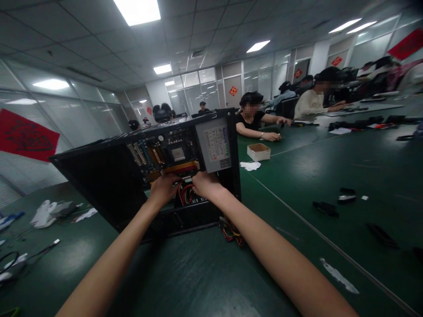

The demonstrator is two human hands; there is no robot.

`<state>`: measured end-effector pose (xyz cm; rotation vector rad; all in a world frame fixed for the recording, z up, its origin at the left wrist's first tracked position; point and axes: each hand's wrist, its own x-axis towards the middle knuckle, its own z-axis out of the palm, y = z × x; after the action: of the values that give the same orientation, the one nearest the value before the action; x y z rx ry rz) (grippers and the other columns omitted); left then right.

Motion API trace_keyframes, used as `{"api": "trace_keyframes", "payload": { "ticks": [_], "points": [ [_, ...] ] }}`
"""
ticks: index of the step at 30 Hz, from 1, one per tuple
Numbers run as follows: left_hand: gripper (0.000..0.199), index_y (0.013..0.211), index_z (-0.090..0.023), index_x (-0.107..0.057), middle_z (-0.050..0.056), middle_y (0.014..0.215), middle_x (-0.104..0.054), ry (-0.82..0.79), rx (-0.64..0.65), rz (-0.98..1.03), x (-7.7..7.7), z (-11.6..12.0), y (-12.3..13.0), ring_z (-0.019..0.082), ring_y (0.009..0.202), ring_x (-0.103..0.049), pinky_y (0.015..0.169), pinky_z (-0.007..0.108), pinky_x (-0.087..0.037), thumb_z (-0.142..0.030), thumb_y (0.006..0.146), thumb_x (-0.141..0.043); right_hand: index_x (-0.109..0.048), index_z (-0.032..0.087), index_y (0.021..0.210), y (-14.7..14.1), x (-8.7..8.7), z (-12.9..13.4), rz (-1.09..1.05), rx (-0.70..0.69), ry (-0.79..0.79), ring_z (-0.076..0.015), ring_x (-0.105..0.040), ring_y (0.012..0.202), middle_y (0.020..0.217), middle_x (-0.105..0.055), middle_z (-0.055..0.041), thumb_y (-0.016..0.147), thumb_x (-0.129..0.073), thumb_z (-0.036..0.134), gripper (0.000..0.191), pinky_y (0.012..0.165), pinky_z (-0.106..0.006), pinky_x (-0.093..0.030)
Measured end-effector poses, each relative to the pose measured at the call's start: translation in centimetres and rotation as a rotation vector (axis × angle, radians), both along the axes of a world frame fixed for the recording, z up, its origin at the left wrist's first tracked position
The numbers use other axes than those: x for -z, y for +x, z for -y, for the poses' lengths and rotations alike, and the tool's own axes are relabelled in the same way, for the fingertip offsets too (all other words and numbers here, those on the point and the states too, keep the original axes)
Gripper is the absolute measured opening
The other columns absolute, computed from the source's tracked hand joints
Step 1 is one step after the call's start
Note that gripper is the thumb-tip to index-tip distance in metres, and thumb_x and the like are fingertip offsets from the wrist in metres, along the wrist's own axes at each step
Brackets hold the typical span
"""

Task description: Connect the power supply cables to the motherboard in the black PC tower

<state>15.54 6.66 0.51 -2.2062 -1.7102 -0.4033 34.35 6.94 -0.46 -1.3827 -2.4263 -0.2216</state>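
Note:
A black computer case (201,216) stands on the green table with its side open toward me. Inside it are a motherboard (155,152) with a square silver processor (178,153), and a grey power supply (213,145) at the upper right. My left hand (163,190) reaches in at the board's lower edge, fingers bent inward. Close beside it, my right hand (206,184) is just under the power supply, its fingers curled. A thin pale strip shows between my fingertips; what they grip is mostly hidden. Red and yellow cables (187,193) hang just below my hands.
More coloured cables (231,231) spill from the case's lower right corner. Beyond it are a small white box (258,152) and crumpled white paper (250,166). Black parts (325,208) lie to the right, plastic bags (44,213) to the left. Co-workers sit across the table.

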Motion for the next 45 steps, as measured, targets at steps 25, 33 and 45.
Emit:
{"api": "trace_keyframes", "payload": {
  "ticks": [25,33,45],
  "points": [
    [0.030,0.111,-0.033,-0.071,0.000,0.110,-0.073,-0.010,-0.116,-0.091,0.1,0.0,0.0,0.026,0.099,-0.068,0.072,0.032,-0.051,-0.041,0.087,-0.054,-0.074,0.012,0.100,0.1,-0.1,0.4,0.049,-0.012,-0.014,-0.0304,-0.070,0.089,0.097,-0.073,-0.0178,0.087,-0.059,0.035,0.031,0.072,-0.034,-0.054],
    [0.030,0.112,-0.034,-0.071,0.000,0.112,-0.073,-0.014,-0.103,-0.098,0.5,-0.6,-0.5,0.027,0.099,-0.068,0.074,0.033,-0.051,-0.040,0.087,-0.056,-0.073,0.011,0.102,0.0,-0.2,0.6,0.108,-0.055,-0.015,-0.0310,-0.069,0.092,0.099,-0.072,-0.0193,0.090,-0.054,0.034,0.032,0.074,-0.037,-0.054],
    [0.035,0.114,-0.030,-0.071,0.007,0.111,-0.073,-0.079,-0.043,-0.036,0.4,0.7,0.0,0.026,0.100,-0.068,0.080,0.033,-0.050,-0.030,0.093,-0.043,-0.071,0.013,0.106,0.1,-0.4,0.9,0.121,-0.054,-0.042,-0.0291,-0.068,0.097,0.106,-0.070,-0.0171,0.093,-0.050,0.035,0.033,0.076,-0.035,-0.053]
  ]
}}
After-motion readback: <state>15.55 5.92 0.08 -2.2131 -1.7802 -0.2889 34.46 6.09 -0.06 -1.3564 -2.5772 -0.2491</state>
